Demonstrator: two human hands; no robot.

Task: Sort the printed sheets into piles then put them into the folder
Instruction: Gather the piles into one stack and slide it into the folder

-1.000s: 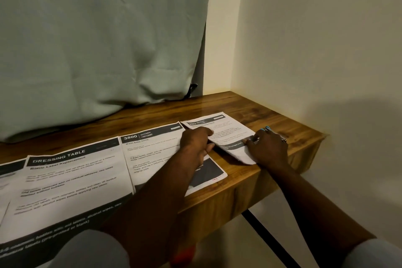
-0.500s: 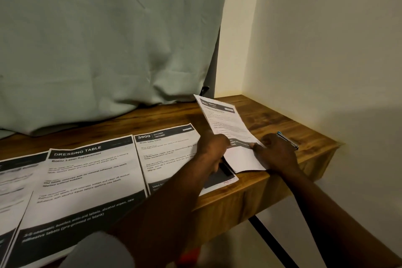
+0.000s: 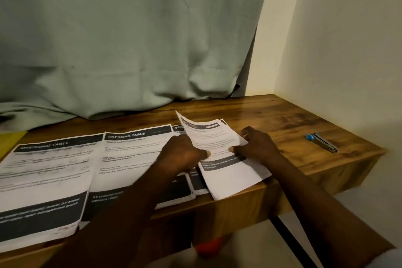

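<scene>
The sheet (image 3: 217,137) in the hands is white. It has a dark bar across its top, rows of tiny words, and one more dark bar lower down with white words in it. Its far end curls up off the wooden table (image 3: 282,119); its near end lies at the table's front edge, toward the right.

The left hand (image 3: 182,154) holds the sheet's left side with the thumb pressed on top. The right hand (image 3: 257,146) holds the right side the same way, thumb on top and fingers curled at the edge. So both hands pinch this one sheet.

Count the papers and there are five, as far as I can see:
- Two big sheets say DRESSING TABLE at the top, the far-left sheet (image 3: 43,176) and the second sheet (image 3: 130,154) just beside it.
- A third sheet (image 3: 179,127) is mostly hidden under the left hand.
- Then there is the held one.
- The corner (image 3: 224,121) of one more peeks out behind it.

One pen (image 3: 322,142) with a blue end lies well apart, near the right end of the table. One yellow thing (image 3: 10,141) is cut off at the left — I cannot tell what it is.
</scene>
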